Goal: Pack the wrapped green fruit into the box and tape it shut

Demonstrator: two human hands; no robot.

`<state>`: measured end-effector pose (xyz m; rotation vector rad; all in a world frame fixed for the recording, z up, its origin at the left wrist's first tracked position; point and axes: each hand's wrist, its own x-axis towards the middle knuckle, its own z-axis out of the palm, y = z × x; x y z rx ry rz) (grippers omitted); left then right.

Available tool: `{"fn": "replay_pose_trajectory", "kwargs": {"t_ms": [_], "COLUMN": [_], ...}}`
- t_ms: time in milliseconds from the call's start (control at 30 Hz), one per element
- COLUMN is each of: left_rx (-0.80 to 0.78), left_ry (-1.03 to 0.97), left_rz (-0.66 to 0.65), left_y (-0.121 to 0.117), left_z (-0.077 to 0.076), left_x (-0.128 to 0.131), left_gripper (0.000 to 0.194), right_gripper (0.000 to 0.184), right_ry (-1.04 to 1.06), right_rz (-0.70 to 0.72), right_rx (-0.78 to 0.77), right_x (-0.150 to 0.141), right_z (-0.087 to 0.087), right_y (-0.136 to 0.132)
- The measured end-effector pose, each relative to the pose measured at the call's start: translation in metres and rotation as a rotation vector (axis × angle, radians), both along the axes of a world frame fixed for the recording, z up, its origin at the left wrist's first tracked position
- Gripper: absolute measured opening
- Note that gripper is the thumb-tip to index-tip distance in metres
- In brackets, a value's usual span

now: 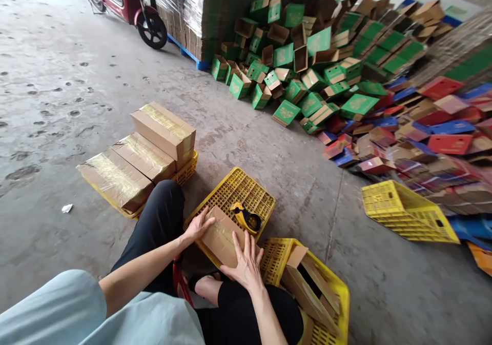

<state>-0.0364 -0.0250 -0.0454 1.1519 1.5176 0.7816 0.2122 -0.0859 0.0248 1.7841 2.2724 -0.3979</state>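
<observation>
A taped cardboard box (pixel 221 235) lies on an upturned yellow crate (pixel 240 188) in front of my knees. My left hand (pixel 198 226) rests flat on the box's left end, fingers spread. My right hand (pixel 246 263) presses flat on its near right side, fingers stretched out. A yellow and black tape dispenser (pixel 247 218) sits on the crate just beyond the box, untouched.
Three taped boxes (pixel 142 153) lie stacked on a yellow crate at left. A yellow crate (pixel 325 296) at my right holds open cardboard boxes. Another yellow crate (pixel 407 212) lies tipped at right. Piles of green (pixel 300 63), red and blue boxes fill the back right. A red scooter (pixel 126 4) is parked far back.
</observation>
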Motion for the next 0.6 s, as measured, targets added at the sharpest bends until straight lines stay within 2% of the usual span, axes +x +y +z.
{"fn": "replay_pose_trajectory", "kwargs": {"t_ms": [167,233,300,433,500,600], "left_rx": [-0.035,-0.022,-0.019,-0.005,0.001,0.003], "left_ry": [0.103,0.090,0.063,0.015,0.005,-0.006], "left_rz": [-0.054,-0.058,-0.059,-0.055,-0.046,-0.031], "left_y": [-0.003,-0.003,-0.003,-0.004,-0.004,-0.004], "left_z": [-0.002,-0.004,-0.006,-0.008,-0.007,-0.003], "left_x": [0.002,0.001,0.001,0.001,0.001,0.001], "left_gripper": [0.072,0.070,0.069,0.073,0.073,0.072], "right_gripper": [0.112,0.110,0.099,0.073,0.064,0.052], "right_ry": [0.042,0.091,0.181,0.332,0.272,0.203], "right_rz": [0.006,-0.010,-0.070,-0.306,-0.416,-0.435], "right_rx": [0.107,0.071,0.011,0.058,0.030,-0.048], "right_x": [0.000,0.002,0.008,0.023,0.028,0.026], "right_z": [-0.005,-0.006,-0.006,-0.010,-0.016,-0.028], "right_y": [-0.011,-0.011,-0.002,0.043,0.074,0.114]}}
